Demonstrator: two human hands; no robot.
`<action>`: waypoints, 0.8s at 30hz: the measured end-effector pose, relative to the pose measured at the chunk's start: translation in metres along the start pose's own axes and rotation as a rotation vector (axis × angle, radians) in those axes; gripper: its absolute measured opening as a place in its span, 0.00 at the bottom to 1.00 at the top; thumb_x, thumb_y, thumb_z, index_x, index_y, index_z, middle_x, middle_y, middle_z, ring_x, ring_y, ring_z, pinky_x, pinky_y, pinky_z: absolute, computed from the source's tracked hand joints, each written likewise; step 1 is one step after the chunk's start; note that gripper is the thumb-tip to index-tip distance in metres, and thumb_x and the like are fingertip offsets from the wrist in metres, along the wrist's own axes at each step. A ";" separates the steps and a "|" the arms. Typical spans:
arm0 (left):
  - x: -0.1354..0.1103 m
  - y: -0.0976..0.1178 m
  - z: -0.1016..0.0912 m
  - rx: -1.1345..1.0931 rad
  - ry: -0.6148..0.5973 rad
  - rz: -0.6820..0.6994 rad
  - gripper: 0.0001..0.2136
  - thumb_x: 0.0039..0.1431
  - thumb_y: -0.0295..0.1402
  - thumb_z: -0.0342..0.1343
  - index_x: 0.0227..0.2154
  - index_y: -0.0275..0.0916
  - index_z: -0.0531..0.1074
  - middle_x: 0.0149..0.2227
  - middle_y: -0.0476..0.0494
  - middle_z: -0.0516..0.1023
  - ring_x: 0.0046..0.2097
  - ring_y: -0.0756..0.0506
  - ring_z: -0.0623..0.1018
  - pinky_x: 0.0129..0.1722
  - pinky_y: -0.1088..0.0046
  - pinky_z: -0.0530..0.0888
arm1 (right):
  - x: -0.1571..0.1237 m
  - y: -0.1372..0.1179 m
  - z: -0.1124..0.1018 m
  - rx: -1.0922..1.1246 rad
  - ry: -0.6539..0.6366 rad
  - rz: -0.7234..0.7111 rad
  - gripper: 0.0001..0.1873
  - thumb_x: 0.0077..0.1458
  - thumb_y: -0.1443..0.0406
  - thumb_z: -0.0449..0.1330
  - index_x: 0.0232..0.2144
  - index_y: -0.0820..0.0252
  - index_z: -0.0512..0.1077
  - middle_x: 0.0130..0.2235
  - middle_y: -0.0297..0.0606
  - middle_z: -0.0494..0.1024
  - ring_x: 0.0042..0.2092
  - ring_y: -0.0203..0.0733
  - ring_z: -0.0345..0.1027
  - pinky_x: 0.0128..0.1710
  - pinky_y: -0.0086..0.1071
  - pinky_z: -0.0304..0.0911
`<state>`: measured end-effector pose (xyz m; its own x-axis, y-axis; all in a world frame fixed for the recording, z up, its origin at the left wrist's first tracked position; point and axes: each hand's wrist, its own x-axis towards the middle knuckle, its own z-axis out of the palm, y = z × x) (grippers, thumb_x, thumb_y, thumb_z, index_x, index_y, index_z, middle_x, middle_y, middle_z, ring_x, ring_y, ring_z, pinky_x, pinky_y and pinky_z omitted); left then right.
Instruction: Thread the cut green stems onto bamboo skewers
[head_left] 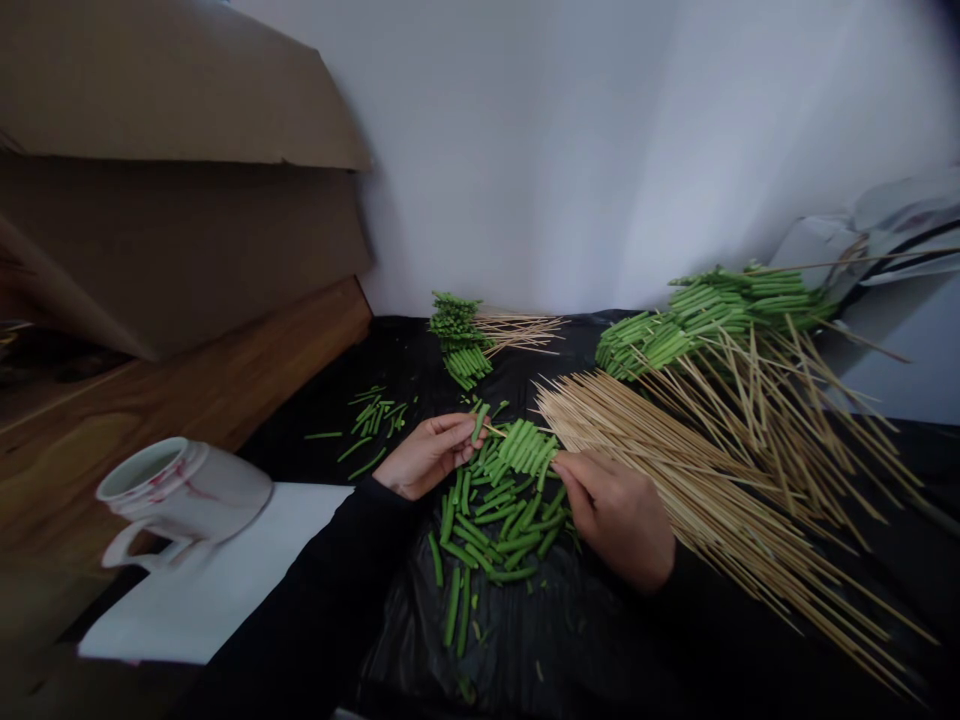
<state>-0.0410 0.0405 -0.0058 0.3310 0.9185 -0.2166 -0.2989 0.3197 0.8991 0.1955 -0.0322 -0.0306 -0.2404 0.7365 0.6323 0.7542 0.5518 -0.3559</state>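
Observation:
Between the thumb and fingers of my left hand is a short cut piece of green bean, at the tip of a wooden skewer. My right hand is closed around that skewer, close behind a row of green bean pieces threaded side by side on it. Below both hands lies a loose pile of cut green beans on black plastic sheeting. The skewer's rear part is hidden by my right hand.
Bare skewers lie fanned out at the right. Filled bean skewers are stacked behind them, with a smaller stack near the wall. A white mug stands on white paper at left, below a cardboard box.

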 end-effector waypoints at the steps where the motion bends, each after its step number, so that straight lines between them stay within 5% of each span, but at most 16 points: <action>1: 0.000 0.000 0.000 0.000 0.000 0.000 0.14 0.43 0.32 0.71 0.34 0.31 0.80 0.30 0.44 0.79 0.30 0.54 0.75 0.31 0.82 0.72 | 0.000 0.000 0.000 -0.003 -0.003 0.002 0.12 0.63 0.69 0.50 0.36 0.60 0.74 0.34 0.39 0.78 0.37 0.38 0.72 0.39 0.30 0.61; 24: -0.001 -0.002 0.002 0.183 0.130 0.090 0.14 0.36 0.35 0.73 0.27 0.35 0.81 0.29 0.44 0.81 0.31 0.51 0.76 0.36 0.75 0.70 | -0.002 -0.002 0.000 -0.066 -0.075 0.028 0.12 0.63 0.68 0.49 0.34 0.60 0.73 0.31 0.37 0.76 0.34 0.38 0.69 0.35 0.30 0.57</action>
<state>-0.0386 0.0388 -0.0068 0.1883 0.9675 -0.1688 -0.1508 0.1983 0.9685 0.1945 -0.0347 -0.0311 -0.2619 0.7797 0.5687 0.7992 0.5055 -0.3251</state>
